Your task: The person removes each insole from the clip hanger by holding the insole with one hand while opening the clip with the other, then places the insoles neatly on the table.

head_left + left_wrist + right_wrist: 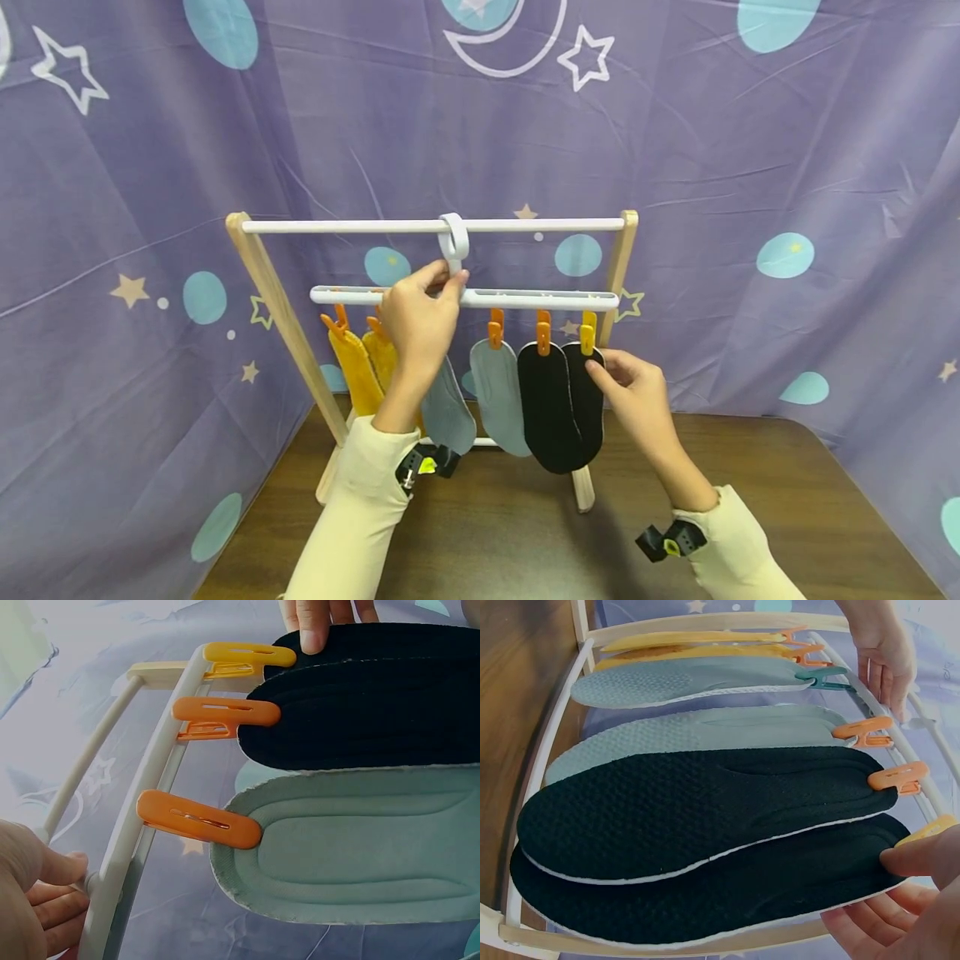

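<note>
My left hand [420, 325] pinches the neck of a white clip hanger [540, 301], just under its hook [454, 237], which loops over the rack's white top rail. With thumb and fingers, my right hand [637, 392] pinches the top edge of the rightmost black insole [591, 404], close by its yellow clip [587, 337]. Another black insole [705, 810] overlaps it, hung from an orange clip [900, 778]. Two grey-blue insoles [498, 400] hang nearer the middle, one from a green clip [825, 677]. Yellow insoles [356, 371] hang at the left, partly behind my left arm.
The rack has wooden legs [273, 317] and a white top rail [337, 227], standing on a brown wooden table [712, 500]. A purple curtain [712, 167] printed with stars and moons surrounds the table at the back and sides.
</note>
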### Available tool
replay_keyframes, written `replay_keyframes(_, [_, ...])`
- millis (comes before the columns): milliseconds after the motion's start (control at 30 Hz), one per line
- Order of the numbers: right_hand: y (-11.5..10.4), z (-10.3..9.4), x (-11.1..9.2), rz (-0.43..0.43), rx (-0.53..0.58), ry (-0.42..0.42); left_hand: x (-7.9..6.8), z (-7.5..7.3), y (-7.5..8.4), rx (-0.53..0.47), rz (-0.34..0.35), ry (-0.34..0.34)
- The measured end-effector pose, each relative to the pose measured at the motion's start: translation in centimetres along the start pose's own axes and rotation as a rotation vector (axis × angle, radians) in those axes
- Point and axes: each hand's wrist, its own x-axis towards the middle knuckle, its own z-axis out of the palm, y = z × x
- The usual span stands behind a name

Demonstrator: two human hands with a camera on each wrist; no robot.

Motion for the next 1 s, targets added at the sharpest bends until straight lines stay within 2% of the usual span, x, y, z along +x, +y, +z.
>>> replay_keyframes(500, [2.1, -1.1, 0.0, 0.031, 0.028, -0.061, 0.2, 0.6, -0.1, -0.024, 0.014, 0.019])
replay_keyframes(733, [2.5, -1.2, -0.2, 0.045, 0.031, -0.086, 0.2, 0.7, -0.4, -0.05, -0.012, 0.028])
replay_keyframes(1000, [3.5, -1.5, -0.8, 0.039, 0.015, -0.109, 0.0, 1.0, -0.5, -0.072, -0.006, 0.03])
